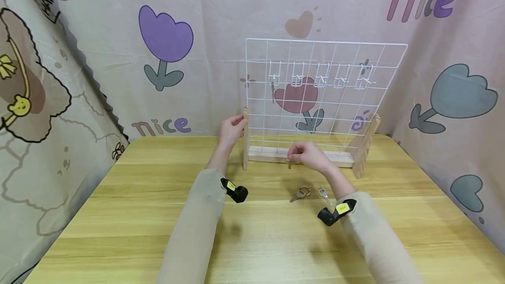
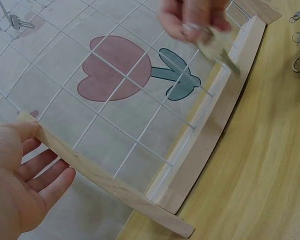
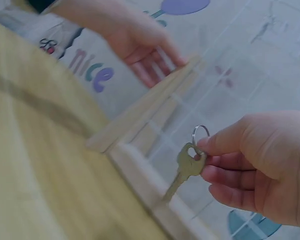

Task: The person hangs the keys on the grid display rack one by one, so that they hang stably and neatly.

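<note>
My right hand (image 1: 309, 156) pinches a metal ring with a brass key (image 3: 187, 165) dangling from it, in front of the rack's lower bar. My left hand (image 1: 230, 133) holds the wooden side post (image 2: 105, 182) of a white wire grid rack (image 1: 327, 108), thumb on the near side and fingers behind. On the leftmost white hook (image 1: 273, 77) hangs a key (image 1: 273, 92). Below the right hand, a key with a large ring (image 1: 300, 193) and a silver key (image 1: 324, 194) lie on the table. Another small key (image 2: 296, 16) shows at the left wrist view's edge.
More white hooks (image 1: 321, 81) run along the grid to the right. The rack's right wooden post (image 1: 366, 146) stands on the wooden table (image 1: 130, 214). Patterned fabric (image 1: 221, 8) hangs behind and at both sides.
</note>
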Demonstrator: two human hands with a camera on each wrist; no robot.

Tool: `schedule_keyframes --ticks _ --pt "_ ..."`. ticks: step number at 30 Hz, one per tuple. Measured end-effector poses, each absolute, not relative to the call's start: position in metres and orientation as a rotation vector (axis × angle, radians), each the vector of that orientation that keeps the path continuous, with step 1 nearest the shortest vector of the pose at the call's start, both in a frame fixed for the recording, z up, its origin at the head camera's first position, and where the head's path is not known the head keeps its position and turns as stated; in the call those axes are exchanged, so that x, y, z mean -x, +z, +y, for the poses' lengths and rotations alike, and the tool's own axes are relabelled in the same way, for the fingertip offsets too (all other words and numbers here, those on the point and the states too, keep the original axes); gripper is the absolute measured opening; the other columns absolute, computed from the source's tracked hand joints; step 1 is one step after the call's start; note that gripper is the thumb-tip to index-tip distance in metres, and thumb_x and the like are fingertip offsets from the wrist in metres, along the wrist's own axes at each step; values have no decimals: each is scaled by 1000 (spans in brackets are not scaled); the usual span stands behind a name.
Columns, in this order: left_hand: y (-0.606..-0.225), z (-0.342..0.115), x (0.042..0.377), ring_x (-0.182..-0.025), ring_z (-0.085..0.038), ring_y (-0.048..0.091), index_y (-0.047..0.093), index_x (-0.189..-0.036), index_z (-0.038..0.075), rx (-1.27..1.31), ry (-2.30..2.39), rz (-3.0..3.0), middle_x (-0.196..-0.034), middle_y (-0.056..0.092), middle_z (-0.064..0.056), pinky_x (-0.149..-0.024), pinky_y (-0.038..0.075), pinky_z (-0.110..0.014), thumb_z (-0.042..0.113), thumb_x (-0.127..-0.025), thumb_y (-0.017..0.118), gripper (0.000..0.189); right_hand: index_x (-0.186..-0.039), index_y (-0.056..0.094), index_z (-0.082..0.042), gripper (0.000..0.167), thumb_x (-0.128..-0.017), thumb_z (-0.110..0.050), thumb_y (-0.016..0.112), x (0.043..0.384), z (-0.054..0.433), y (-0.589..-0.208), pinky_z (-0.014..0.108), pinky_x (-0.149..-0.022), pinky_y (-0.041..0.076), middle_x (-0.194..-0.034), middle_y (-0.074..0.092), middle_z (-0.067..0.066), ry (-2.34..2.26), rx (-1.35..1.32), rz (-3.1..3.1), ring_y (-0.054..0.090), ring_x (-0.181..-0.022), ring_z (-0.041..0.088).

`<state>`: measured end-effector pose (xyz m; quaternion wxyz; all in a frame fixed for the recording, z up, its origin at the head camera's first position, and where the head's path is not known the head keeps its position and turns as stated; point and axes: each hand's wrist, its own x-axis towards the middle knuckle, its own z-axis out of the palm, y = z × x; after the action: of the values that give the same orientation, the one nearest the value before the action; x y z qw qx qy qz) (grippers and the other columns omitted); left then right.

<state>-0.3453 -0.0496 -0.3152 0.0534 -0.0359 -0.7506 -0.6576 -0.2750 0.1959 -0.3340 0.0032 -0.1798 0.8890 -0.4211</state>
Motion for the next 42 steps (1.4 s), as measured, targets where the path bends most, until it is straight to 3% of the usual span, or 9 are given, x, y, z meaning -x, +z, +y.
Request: schedule_keyframes --ticks 5,12,21,31,42 --pt "-315 -49 346 -103 -22 57 58 -124 3 115 -1997 -2278 -119 60 -12 -81 52 -34 20 -92 58 36 -84 62 1 5 -85 -3 63 280 204 -305 34 -60 50 -71 60 7 -1411 521 2840 55 -65 22" --pt "-315 -49 346 -105 -22 56 55 -126 3 108 -1997 -2287 -121 59 -12 -82 51 -34 20 -93 58 37 -89 63 0 11 -87 -10 64 279 211 -260 24 -55 45 -73 58 6 -1384 473 2988 52 -63 16" --pt "-315 -50 345 -106 -23 56 56 -126 3 112 -1988 -2290 -122 59 -12 -83 51 -35 20 -93 58 37 -88 64 2 11 -87 -9 64 278 209 -216 21 -53 44 -71 57 5 -1430 555 3096 50 -60 15" --pt "-314 -49 344 -102 -23 56 56 -125 2 115 -1993 -2290 -119 59 -13 -82 51 -34 19 -93 58 36 -90 63 3 13 -87 -10 64 277 196 -184 19 -50 45 -74 60 10 -1529 491 3132 55 -58 11" --pt "-315 -50 346 -107 -23 55 55 -126 2 125 -1985 -2301 -122 58 -13 -83 51 -35 20 -93 58 38 -91 64 4 13 -88 -9 61 282 186 -173 17 -50 49 -69 60 3 -1725 349 3183 55 -52 8"
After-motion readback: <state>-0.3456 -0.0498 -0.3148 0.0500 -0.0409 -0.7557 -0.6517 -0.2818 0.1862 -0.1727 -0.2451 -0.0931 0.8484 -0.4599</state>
